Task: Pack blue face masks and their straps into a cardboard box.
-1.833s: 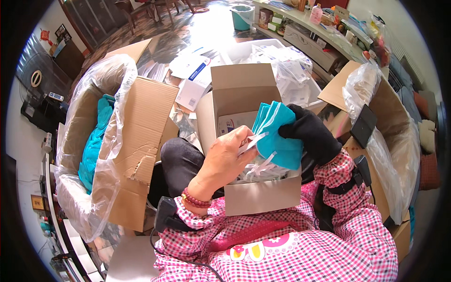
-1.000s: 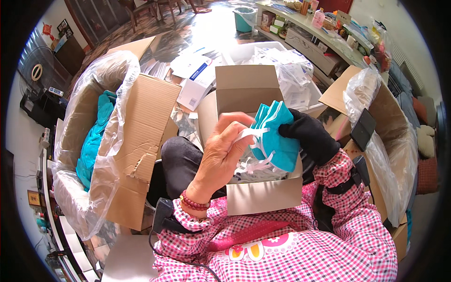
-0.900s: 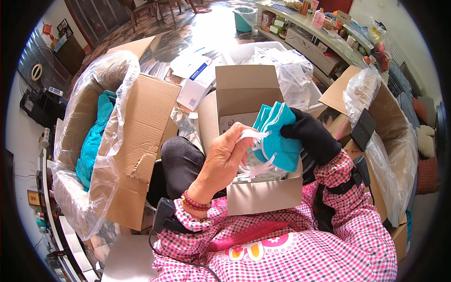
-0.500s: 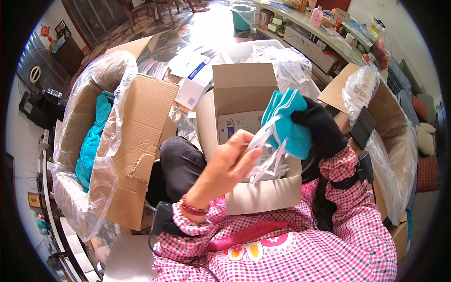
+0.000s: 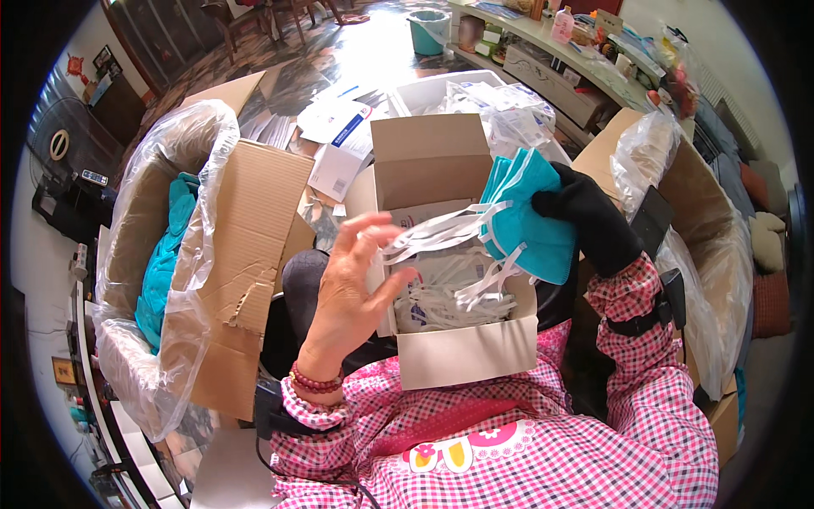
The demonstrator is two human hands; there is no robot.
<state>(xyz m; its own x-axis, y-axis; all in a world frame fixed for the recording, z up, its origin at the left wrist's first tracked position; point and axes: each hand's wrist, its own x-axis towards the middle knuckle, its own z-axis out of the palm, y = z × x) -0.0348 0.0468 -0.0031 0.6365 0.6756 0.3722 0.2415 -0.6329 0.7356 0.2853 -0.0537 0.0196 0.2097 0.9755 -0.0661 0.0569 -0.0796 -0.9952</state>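
Observation:
My right hand [image 5: 585, 212], in a black glove, grips a small stack of teal face masks [image 5: 538, 220] by their right side. White elastic straps [image 5: 445, 229] stretch out from the masks to the left. Their loop ends lie close to the fingertips of my bare left hand [image 5: 348, 280], whose fingers are spread; whether any loop touches them I cannot make out. Below the masks, between my knees, stands an open cardboard box [image 5: 466, 352]. Inside it lie white straps [image 5: 458, 301] and white printed packets [image 5: 424, 216].
To my left, a plastic-lined carton [image 5: 246, 246] holds a heap of teal masks [image 5: 170, 263]. Another lined carton [image 5: 708, 280] stands on my right. Beyond the small box are a white tub [image 5: 466, 79] of clear packets and a white box [image 5: 335, 170] among papers.
My left hand has moved left and its fingers have spread, with the straps now drawn out further. My right hand has shifted slightly right with the masks.

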